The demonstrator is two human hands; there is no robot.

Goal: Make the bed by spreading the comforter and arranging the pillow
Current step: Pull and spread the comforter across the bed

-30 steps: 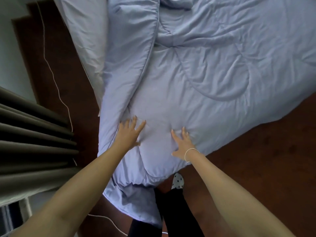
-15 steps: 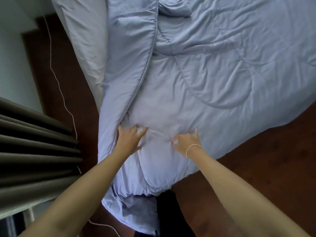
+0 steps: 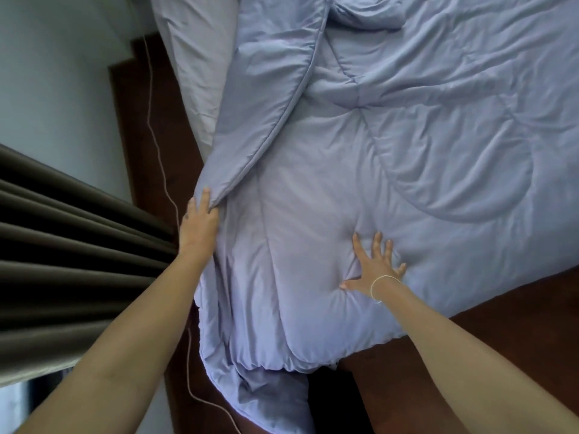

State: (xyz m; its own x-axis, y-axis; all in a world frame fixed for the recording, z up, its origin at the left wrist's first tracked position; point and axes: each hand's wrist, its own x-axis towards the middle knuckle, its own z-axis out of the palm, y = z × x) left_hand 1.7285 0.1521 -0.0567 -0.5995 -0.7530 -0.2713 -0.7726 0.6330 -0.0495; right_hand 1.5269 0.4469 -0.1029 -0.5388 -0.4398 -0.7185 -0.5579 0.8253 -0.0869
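Head view is looking straight down at the bed, and the lavender comforter [image 3: 391, 158] is lying across nearly all of it, rumpled, with curved quilting seams showing. Its near corner is spilling off the bed's end and hanging down toward the dark wooden floor [image 3: 501, 324].

Left hand [image 3: 199, 223] is reaching out along the left side of the bed. Its fingers are pinching the tip of a folded-over flap [image 3: 266, 98] of the comforter, a long strip with a piped edge that is lying doubled back on top of the rest. So that grip is grasping comforter fabric, with the thumb tucked behind the cloth where it cannot be seen.

Right hand [image 3: 374, 267] is pressing flat on the comforter nearer the bed's end, fingers spread and straight, thumb out to the side. Nothing is being held there; the grip is released, and the padding is dimpling under the palm. A thin bracelet [image 3: 380, 285] is sitting on that wrist.

Paler grey bedding [image 3: 200, 57] is peeking out at the top left, beside the folded flap; whether it is the pillow or a sheet cannot be told.

Off to the left, dark pleated curtains [image 3: 78, 245] are hanging against a pale wall [image 3: 56, 73], and a thin white cord [image 3: 156, 126] is trailing down over the floor between wall and bed.
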